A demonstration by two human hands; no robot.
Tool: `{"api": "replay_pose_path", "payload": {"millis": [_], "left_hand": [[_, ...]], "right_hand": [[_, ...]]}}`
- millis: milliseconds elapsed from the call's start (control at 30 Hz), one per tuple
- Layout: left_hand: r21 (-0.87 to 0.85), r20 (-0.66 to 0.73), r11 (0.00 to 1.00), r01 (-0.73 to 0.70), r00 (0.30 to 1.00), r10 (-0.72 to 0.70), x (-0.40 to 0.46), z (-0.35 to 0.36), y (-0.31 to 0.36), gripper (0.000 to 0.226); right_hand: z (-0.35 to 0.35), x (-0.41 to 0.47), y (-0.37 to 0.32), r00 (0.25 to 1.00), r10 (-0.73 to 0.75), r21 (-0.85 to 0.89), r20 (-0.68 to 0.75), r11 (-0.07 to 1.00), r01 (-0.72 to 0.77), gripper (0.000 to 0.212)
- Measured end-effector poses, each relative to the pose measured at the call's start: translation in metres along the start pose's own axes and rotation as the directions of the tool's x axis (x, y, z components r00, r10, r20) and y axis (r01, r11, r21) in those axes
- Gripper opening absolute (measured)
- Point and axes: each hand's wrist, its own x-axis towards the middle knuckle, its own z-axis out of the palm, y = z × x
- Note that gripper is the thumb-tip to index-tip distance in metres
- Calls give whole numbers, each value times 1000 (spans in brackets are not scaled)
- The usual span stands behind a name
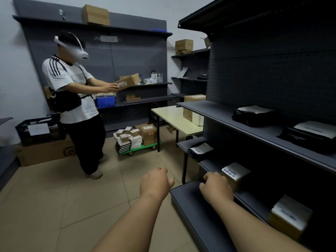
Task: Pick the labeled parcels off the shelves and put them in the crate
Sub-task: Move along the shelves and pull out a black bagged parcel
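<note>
The labeled parcel [236, 174], a small cardboard box, sits on the low right-hand shelf [205, 211]. Your right hand [216, 186] is beside its near face, fingers curled; you can't tell whether it grips. Your left hand [155, 181] hangs over the floor, loosely curled, holding nothing. The black crate [39, 130] stands far left.

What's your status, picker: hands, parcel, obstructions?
Left hand empty, loosely curled. Right hand reaching labeled box on low shelf, grip unclear. Nothing blocking.
</note>
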Motion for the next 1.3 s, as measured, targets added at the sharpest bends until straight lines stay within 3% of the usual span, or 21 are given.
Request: {"api": "replay_pose_path", "payload": {"millis": [400,600,1300], "left_hand": [[53,-2,949,-310,951,311,165,18,-72,37],[28,-22,915,-403,915,403,228,35,-83,31],[-36,34,880,-473,880,474,434,122,-16,36]], "right_hand": [[66,100,-75,949,299,73,-95,953,-293,35],[84,137,-96,912,376,93,-162,926,-365,34],[121,334,-51,867,455,82,-202,890,-448,34]]}}
